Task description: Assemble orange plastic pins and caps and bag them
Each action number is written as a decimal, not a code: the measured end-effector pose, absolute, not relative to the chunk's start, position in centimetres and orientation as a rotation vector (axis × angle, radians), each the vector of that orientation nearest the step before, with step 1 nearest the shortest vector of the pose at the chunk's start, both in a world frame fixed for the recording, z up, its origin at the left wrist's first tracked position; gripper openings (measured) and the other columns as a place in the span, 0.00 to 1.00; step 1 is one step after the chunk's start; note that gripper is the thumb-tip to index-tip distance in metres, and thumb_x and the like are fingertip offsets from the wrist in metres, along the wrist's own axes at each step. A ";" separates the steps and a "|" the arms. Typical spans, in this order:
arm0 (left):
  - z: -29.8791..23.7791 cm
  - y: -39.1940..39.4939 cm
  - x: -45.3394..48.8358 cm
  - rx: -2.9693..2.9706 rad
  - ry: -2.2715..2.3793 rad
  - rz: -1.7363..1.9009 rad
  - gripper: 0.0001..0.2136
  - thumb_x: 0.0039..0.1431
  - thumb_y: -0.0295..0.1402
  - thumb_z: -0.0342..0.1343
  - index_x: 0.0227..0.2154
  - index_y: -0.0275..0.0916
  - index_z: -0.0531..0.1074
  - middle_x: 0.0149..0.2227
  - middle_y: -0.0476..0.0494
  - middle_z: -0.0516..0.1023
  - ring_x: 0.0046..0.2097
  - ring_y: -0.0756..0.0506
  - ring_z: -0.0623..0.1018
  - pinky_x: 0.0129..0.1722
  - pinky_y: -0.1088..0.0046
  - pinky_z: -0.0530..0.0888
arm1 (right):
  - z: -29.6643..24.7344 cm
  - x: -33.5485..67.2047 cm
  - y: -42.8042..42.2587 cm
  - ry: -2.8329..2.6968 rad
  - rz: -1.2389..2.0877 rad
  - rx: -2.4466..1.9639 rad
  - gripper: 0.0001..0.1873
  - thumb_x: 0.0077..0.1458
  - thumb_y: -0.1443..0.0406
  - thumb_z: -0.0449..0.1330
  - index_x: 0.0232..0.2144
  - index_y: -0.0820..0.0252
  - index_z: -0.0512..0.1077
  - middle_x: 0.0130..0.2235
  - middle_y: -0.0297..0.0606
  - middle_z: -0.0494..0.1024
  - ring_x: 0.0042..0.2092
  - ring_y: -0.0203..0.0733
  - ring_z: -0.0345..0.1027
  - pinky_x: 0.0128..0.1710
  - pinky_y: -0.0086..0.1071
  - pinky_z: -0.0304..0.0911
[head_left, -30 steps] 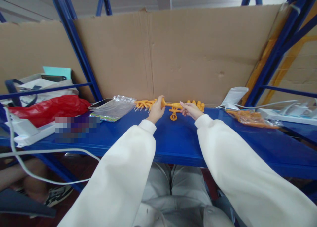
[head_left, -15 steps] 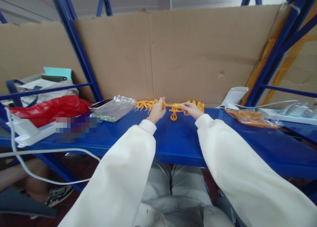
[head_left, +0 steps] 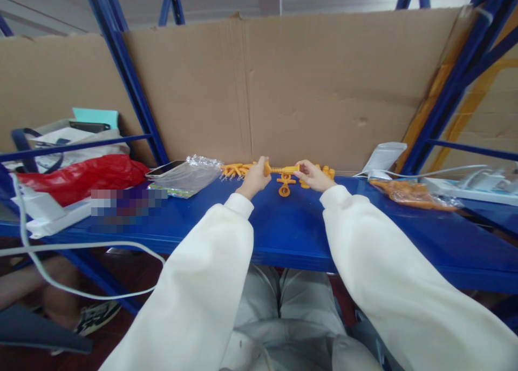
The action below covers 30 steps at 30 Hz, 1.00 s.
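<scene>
Head view: your left hand (head_left: 254,179) grips the left end of the orange threaded part (head_left: 279,170), while your right hand (head_left: 314,177) pinches its right end. The part spans roughly level between both hands, near the cardboard panel (head_left: 303,90) behind the blue shelf (head_left: 283,230), with a round-ended orange piece (head_left: 284,190) just in front of it.

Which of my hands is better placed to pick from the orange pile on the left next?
Probably your left hand: it is beside the orange pile, while your right hand is at the far end of the orange rod. Both hands hold the rod, so the left would likely need freeing first.
</scene>
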<state>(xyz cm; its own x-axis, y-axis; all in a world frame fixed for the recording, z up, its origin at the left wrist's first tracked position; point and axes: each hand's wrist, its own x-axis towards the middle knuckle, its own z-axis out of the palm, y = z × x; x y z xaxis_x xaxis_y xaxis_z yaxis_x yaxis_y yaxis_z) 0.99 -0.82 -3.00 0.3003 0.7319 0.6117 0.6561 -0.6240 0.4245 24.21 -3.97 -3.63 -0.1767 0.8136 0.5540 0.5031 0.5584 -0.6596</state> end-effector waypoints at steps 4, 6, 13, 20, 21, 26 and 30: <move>-3.0 -0.5 0.6 2.363 1.319 1.203 0.25 0.51 0.20 0.60 0.54 0.35 0.68 0.34 0.46 0.78 0.39 0.44 0.80 0.44 0.69 0.76 | -3.3 24.3 -4.3 -2.002 0.201 -1.086 0.10 0.59 0.65 0.59 0.44 0.53 0.67 0.42 0.38 0.73 0.42 0.46 0.69 0.48 0.45 0.68; -3.1 -0.5 0.5 2.324 1.308 1.215 0.25 0.50 0.20 0.60 0.52 0.37 0.68 0.30 0.52 0.75 0.35 0.46 0.78 0.40 0.71 0.74 | -3.3 24.3 -4.4 -2.049 0.071 -1.091 0.12 0.58 0.67 0.59 0.46 0.54 0.67 0.45 0.41 0.73 0.44 0.47 0.69 0.48 0.45 0.68; -2.9 -1.3 1.0 2.193 1.326 1.223 0.25 0.46 0.17 0.60 0.49 0.39 0.67 0.25 0.58 0.67 0.29 0.49 0.73 0.33 0.75 0.71 | -3.1 24.3 -5.3 -2.126 -0.182 -1.161 0.20 0.59 0.72 0.55 0.53 0.54 0.68 0.51 0.45 0.72 0.47 0.49 0.71 0.49 0.45 0.68; -2.7 -1.4 1.1 2.114 1.353 1.179 0.23 0.47 0.18 0.64 0.46 0.39 0.68 0.23 0.60 0.64 0.27 0.51 0.71 0.32 0.77 0.72 | -2.7 24.0 -5.9 -2.162 -0.335 -1.196 0.22 0.59 0.75 0.52 0.53 0.55 0.69 0.53 0.47 0.73 0.55 0.52 0.70 0.54 0.47 0.66; -2.8 -1.4 1.2 2.083 1.349 1.161 0.23 0.47 0.18 0.64 0.46 0.38 0.69 0.23 0.60 0.64 0.26 0.52 0.72 0.32 0.76 0.73 | -2.7 23.9 -5.9 -2.162 -0.362 -1.209 0.22 0.58 0.76 0.52 0.53 0.55 0.69 0.53 0.48 0.73 0.55 0.52 0.70 0.53 0.46 0.66; -2.6 -2.1 1.9 1.856 1.307 1.055 0.24 0.52 0.16 0.61 0.52 0.35 0.67 0.21 0.61 0.67 0.22 0.52 0.75 0.31 0.74 0.79 | -2.4 23.9 -6.1 -2.156 -0.468 -1.293 0.23 0.58 0.77 0.50 0.52 0.56 0.68 0.54 0.49 0.74 0.55 0.53 0.70 0.50 0.44 0.66; -2.1 -3.0 2.3 1.698 1.269 1.019 0.25 0.55 0.15 0.60 0.55 0.33 0.65 0.20 0.60 0.69 0.23 0.51 0.77 0.33 0.71 0.82 | -2.3 24.0 -6.4 -2.134 -0.517 -1.320 0.22 0.59 0.76 0.48 0.52 0.55 0.68 0.55 0.49 0.74 0.56 0.54 0.68 0.48 0.44 0.64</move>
<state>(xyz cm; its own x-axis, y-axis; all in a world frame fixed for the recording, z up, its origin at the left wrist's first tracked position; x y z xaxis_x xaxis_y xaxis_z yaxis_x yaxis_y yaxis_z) 2.29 -3.04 -2.07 0.1838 0.9714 0.1502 0.3564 -0.2083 0.9108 24.01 -6.40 -2.35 -0.3492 0.6779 0.6469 0.8988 0.4375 0.0267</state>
